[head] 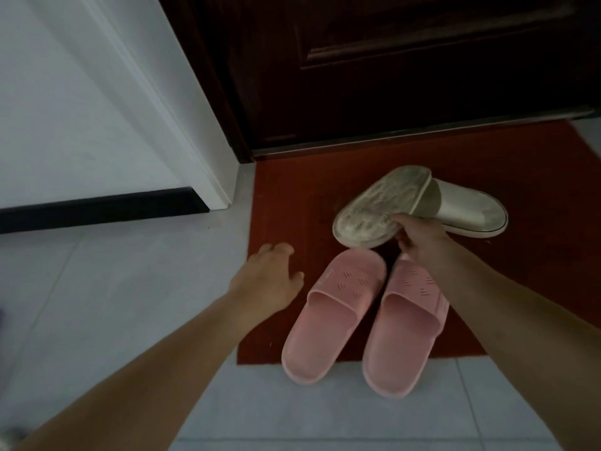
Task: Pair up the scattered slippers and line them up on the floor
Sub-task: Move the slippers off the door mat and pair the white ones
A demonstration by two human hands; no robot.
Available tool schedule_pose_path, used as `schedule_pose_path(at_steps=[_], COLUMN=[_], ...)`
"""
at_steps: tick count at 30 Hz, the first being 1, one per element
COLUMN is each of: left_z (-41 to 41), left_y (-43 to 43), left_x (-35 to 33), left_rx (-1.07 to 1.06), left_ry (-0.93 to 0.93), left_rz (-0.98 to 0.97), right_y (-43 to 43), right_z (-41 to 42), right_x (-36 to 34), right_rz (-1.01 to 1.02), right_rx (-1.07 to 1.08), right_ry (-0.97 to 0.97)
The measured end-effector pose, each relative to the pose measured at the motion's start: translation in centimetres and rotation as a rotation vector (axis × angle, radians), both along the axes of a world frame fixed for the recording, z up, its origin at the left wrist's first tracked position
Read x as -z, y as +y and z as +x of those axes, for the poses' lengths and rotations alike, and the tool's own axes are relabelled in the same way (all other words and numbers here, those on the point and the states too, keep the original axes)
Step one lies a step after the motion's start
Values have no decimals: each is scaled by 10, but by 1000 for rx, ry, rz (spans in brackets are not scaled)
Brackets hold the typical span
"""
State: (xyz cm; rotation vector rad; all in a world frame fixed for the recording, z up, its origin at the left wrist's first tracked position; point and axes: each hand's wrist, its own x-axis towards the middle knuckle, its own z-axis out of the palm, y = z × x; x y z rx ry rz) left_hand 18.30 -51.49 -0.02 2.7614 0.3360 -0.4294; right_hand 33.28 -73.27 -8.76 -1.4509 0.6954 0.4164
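Slippers: two pink point(364, 317), two white point(383, 211).

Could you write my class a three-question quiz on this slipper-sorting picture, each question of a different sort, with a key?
1. True or false: the pink slippers lie side by side, partly on the red mat.
2. What does the right hand hold?
A. a pink slipper
B. a white slipper, sole showing
C. the mat's corner
3. Fill in: the left hand holds ____.

Key
1. True; their heels reach onto the tiles.
2. B; the held slipper is tipped sole towards the camera, while the other white slipper lies upright on the mat.
3. Nothing; it hovers with relaxed fingers over the mat's left edge.
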Motion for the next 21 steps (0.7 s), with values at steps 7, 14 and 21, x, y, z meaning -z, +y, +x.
schedule_pose_path(at_steps=[7, 14, 21], left_z=[1, 25, 39], left_y=[12, 33, 24], left_x=[5, -19, -5], left_rx=[-154, 130, -240], left_ry=[-118, -389, -421], left_rz=[-86, -11, -350], right_y=[24, 30, 31], right_z=[-17, -43, -12], right_x=[-55, -83, -43], right_rz=[516, 693, -163], right_rx=[-195, -561, -409], right_ry=[77, 205, -86])
